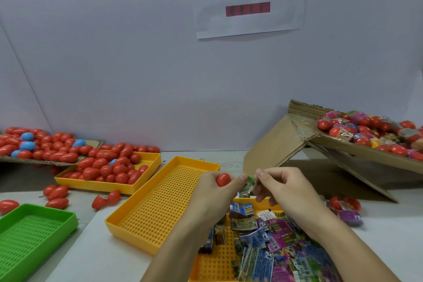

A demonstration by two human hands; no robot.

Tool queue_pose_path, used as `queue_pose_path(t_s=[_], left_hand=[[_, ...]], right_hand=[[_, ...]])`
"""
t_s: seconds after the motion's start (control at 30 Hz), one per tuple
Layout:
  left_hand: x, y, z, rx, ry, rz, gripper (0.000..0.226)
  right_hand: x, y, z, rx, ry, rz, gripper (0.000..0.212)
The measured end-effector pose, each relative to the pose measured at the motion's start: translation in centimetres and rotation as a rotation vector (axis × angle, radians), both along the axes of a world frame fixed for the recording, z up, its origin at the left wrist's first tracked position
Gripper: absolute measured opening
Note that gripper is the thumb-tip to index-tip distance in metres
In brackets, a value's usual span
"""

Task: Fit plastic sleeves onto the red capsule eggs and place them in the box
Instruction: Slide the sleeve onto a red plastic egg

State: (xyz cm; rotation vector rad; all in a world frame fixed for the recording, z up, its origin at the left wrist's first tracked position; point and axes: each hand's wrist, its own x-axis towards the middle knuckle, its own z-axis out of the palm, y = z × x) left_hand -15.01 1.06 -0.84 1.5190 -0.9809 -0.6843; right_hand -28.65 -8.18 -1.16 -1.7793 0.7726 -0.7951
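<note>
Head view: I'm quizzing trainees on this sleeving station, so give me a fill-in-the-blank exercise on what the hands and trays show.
1. The left hand holds a ____ egg.
2. The right hand pinches a crumpled ____.
3. The empty tray beneath the left hand is ____ in colour.
4. Finished sleeved eggs lie in the cardboard ____ at the right.

Missing words: red; sleeve; yellow; box

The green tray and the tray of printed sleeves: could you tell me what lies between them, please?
In the head view, an empty yellow perforated tray lies between the green tray and the sleeve tray.
</note>
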Motion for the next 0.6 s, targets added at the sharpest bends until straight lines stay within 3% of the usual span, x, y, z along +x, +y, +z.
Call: queue_pose_path(t_s=[0.13,0.33,0.6], left_hand=[[0.18,0.02,0.03,-0.050,0.032,-0.015,0.034],[0.25,0.16,0.26,-0.075,0.067,-0.099,0.035],[0.20,0.30,0.22,-0.107,0.122,-0.194,0.028]], right_hand=[[0.13,-0.14,-0.14,0.064,-0.080,-0.007,0.025],[0.01,0.09,0.49,0.315,-0.329,0.249,0.027],[-0.28,0.19,0.65,0.301,-0.434,0.223,0.029]])
